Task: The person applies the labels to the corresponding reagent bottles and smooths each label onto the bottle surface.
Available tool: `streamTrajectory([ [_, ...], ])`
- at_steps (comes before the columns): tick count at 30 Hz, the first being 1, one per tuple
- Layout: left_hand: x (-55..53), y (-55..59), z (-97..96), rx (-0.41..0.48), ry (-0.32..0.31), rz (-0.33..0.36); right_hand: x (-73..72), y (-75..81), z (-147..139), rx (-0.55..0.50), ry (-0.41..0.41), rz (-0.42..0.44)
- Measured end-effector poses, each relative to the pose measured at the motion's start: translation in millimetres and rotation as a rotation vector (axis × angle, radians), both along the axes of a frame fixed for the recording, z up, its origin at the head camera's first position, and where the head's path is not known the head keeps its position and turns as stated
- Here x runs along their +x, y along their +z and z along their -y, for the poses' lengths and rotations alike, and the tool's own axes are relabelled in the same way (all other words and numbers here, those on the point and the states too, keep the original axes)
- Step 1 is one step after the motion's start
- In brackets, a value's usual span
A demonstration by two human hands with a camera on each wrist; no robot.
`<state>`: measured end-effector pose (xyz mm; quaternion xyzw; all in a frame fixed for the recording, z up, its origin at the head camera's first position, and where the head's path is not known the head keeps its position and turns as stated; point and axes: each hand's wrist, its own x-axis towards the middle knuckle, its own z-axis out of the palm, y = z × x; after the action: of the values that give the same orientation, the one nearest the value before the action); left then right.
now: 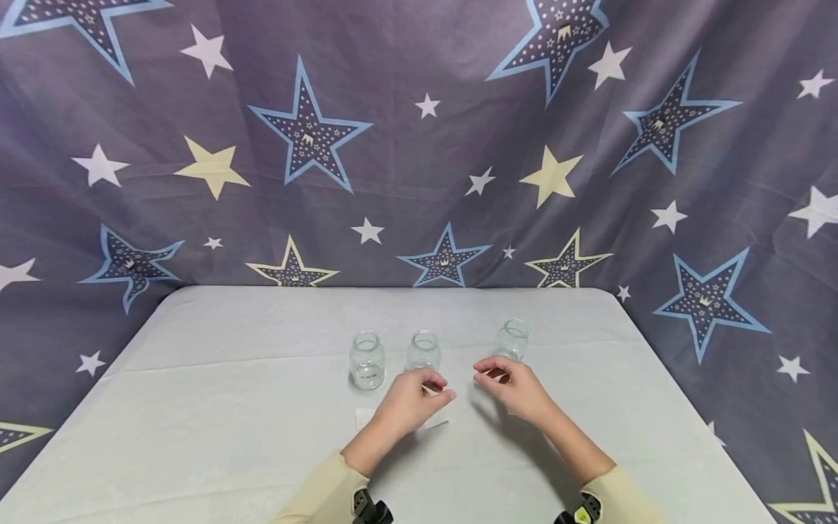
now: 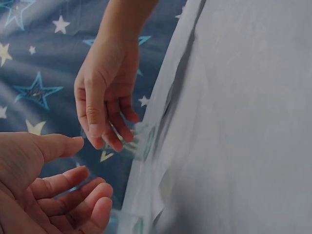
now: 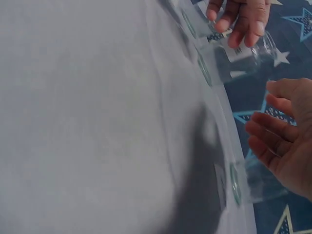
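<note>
Three clear glass jars stand on the white-covered table: a left jar (image 1: 367, 360), a middle jar (image 1: 424, 349) and a right jar (image 1: 513, 336). My left hand (image 1: 409, 400) hovers in front of the middle jar, hiding its lower part. Its fingers are loosely bent, with nothing seen between them in the left wrist view. My right hand (image 1: 516, 389) is in front of the right jar and covers part of its base. In the right wrist view the right hand (image 3: 282, 141) has relaxed fingers and nothing in them. The hands face each other, apart.
A white sheet like paper (image 1: 364, 417) lies partly hidden beneath my left wrist, with a thin dark strip (image 1: 437, 423) at its right end. A star-patterned curtain (image 1: 393, 145) hangs behind and beside the table (image 1: 229, 437).
</note>
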<state>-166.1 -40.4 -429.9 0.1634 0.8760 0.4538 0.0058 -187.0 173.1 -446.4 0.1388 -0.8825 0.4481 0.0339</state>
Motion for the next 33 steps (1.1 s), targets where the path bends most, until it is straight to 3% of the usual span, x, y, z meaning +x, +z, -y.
streamTrajectory([
  [5,-0.8,-4.4,-19.6,0.012,-0.03,0.017,3.4,3.2,-20,0.063,-0.001,-0.004],
  [11,-0.3,-10.9,-48.3,-0.085,-0.061,0.016,5.2,0.6,-39,0.118,0.024,0.022],
  [17,-1.3,-18.0,-71.8,-0.11,-0.083,0.039,9.7,-1.0,-54,0.182,0.058,-0.003],
  [23,-5.9,-25.7,-87.1,-0.163,-0.093,0.04,12.9,-2.9,-64,0.281,0.096,-0.038],
  [33,-14.9,-35.1,-102.1,-0.27,-0.053,0.027,12.5,-6.5,-68,0.365,0.14,-0.039],
])
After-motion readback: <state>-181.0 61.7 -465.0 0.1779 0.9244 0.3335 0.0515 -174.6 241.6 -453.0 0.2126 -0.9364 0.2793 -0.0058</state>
